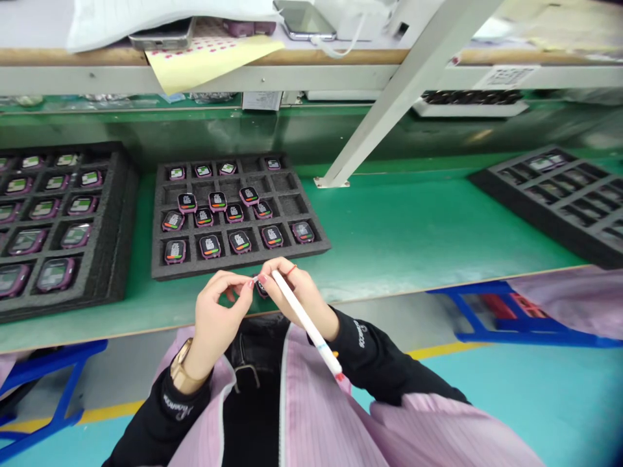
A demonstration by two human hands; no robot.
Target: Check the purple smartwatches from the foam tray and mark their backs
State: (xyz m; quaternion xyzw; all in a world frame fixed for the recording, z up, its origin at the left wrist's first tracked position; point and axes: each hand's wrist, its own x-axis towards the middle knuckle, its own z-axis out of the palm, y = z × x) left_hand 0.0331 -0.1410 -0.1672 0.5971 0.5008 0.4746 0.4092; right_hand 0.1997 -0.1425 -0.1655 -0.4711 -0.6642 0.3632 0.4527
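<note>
My right hand (299, 295) is closed round a slim white pen (311, 331) with a red end, which slants down toward my body. Its thumb and forefinger meet the fingertips of my left hand (221, 311), which is closed in a pinch. A tiny white piece shows between the two sets of fingertips; its kind is too small to tell. Just under them, a dark smartwatch body (261, 288) is partly hidden by my right fingers. Beyond my hands, a black foam tray (243, 259) holds purple-cased smartwatches (240, 242) with lit screens, some resting across the dividers.
On the left, stacked foam trays (109, 240) hold more watches. Another foam tray (525, 207) lies at the right on the green bench (399, 240). A slanted metal post (384, 104) rises from the bench to the shelf (316, 78). Blue stool frames (58, 402) stand below.
</note>
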